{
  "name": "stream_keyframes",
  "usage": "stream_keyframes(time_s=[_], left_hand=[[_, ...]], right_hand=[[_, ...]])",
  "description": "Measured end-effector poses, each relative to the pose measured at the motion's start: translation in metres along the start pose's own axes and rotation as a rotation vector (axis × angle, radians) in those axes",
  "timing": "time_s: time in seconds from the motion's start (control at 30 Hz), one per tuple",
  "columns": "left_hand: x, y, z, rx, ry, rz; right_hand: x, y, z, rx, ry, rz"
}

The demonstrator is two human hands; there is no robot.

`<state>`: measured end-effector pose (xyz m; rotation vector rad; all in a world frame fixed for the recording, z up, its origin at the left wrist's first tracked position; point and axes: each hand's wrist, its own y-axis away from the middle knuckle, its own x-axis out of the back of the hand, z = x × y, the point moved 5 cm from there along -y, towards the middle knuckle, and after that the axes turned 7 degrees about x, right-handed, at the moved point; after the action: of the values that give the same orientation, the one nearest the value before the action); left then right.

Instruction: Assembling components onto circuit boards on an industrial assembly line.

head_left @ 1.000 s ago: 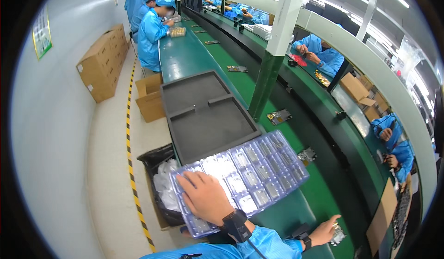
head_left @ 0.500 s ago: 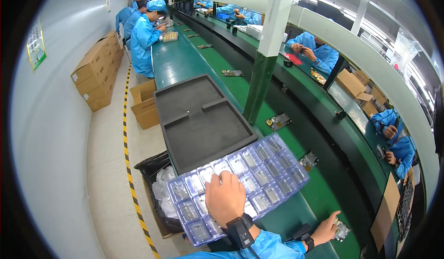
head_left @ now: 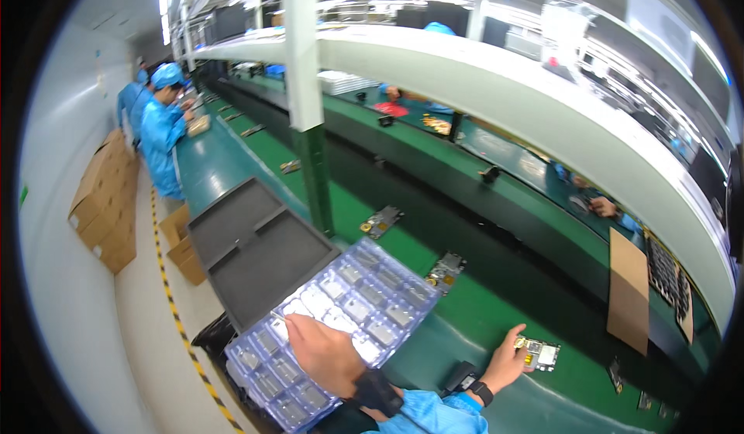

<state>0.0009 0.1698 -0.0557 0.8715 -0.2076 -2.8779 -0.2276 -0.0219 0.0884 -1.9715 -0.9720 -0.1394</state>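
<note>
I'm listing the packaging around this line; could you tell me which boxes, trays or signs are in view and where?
Brown cardboard boxes: stacked by the left wall.
Open brown carton: on the floor beside the bench.
Clear blister tray: rectangular, many pockets, under the left hand.
Grey moulded tray: behind it.
Flat cardboard sheet: far right.

Dark grey moulded tray lies on the bench edge, 2 recesses visible. Green conveyor belt carries 2 loose circuit boards near a white-and-green post. Stacked cardboard boxes line the left wall, beside a yellow-black floor stripe. Workers in blue coats stand upstream. Brown cardboard sheet leans at right.
</note>
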Motion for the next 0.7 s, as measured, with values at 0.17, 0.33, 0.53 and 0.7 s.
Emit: stream_keyframes(time_s=[0.17, 0.33, 0.53, 0.7], left_hand=[[-0.003, -0.005, -0.002, 0.090, -0.041, -0.085], [0.018, -0.012, 0.006, -0.351, -0.682, 0.037], [-0.015, 0.011, 0.022, 0.096, -0.100, -0.152], [-0.065, 0.041, 0.052, 0.036, -0.143, -0.206]], right_hand=[[0.117, 0.083, 0.033, -0.648, -0.816, 0.183], [0.243, 0.188, 0.052, -0.722, -0.625, 0.392], [0.352, 0.259, 0.017, -0.608, -0.029, 0.676], [0.389, 0.266, -0.018, -0.385, 0.571, 0.574]])
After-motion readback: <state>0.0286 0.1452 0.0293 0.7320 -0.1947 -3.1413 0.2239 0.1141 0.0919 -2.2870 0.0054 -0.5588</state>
